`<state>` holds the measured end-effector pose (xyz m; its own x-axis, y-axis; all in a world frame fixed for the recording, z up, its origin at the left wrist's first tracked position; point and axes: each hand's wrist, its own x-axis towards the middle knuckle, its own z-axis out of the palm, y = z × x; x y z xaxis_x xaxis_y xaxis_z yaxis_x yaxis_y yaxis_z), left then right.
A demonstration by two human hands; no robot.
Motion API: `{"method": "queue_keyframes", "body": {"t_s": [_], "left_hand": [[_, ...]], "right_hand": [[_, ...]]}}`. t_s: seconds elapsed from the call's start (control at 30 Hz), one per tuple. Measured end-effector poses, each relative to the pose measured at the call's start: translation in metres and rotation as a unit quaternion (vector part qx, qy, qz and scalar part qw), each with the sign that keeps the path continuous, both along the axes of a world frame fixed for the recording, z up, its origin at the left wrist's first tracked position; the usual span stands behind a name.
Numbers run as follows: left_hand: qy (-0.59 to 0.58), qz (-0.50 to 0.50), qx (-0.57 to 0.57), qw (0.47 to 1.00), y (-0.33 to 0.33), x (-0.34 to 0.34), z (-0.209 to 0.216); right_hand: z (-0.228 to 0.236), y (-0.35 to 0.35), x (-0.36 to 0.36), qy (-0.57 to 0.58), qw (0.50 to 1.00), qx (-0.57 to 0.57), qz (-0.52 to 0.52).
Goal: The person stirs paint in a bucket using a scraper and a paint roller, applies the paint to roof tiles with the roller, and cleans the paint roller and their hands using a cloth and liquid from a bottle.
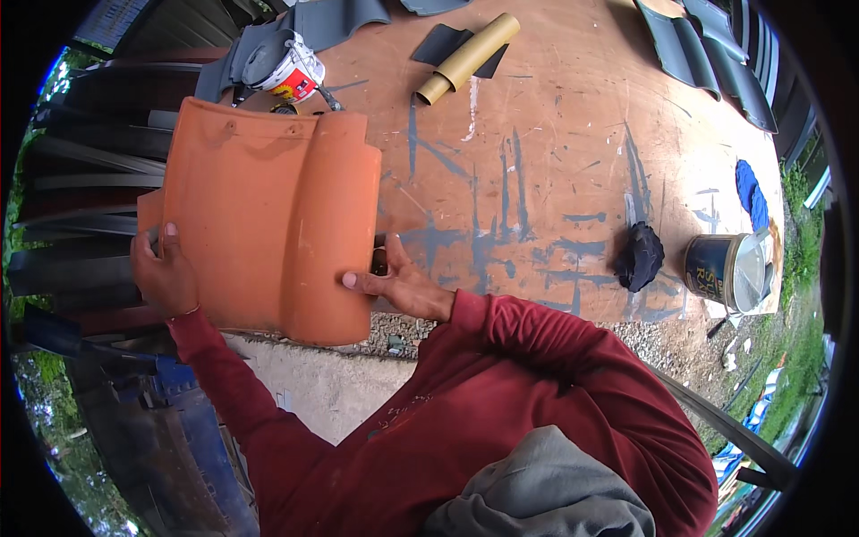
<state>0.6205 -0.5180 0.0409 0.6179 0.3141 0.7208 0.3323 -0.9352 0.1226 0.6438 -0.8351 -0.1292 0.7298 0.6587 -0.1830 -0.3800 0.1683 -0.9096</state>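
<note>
Between my two hands is an orange roof tile [242, 206], curved into a raised roll along its right side. It is held up at the left edge of the wooden table, its lower end out past the front edge. My left hand [167, 273] grips the tile's left edge, thumb on the upper face and fingers behind. On the opposite edge my right hand [398, 282] has its thumb on the roll, and its other fingers go partly out of sight underneath. A small white and red paint tub [291, 76] stands just beyond the tile's far end.
Grey paint streaks mark the wooden table [537, 161]. A gold-brown tube [470, 58] lies across a dark piece at the back. Grey tiles [684, 49] rest at the far right. Nearer are a crumpled dark cloth [639, 258], a paint can [716, 268] and a blue cloth [752, 192].
</note>
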Motion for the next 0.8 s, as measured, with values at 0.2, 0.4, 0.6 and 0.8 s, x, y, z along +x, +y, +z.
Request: {"method": "queue_keyframes", "body": {"t_s": [0.2,0.4,0.6,0.8], "left_hand": [[-0.018,-0.174,-0.14,0.975,-0.191,0.046,-0.051],[0.019,-0.247,-0.226,0.942,-0.268,0.132,-0.206],[0.069,-0.18,-0.358,0.913,-0.248,0.159,-0.341],[0.118,-0.158,-0.312,0.929,-0.252,0.15,-0.366]], "right_hand": [[-0.051,-0.13,-0.005,0.026,0.968,-0.089,-0.235],[-0.123,-0.248,0.01,-0.011,0.881,-0.356,-0.311],[-0.114,-0.28,0.018,-0.061,0.842,-0.492,-0.211],[-0.067,-0.349,-0.056,-0.241,0.83,-0.418,-0.281]]}}
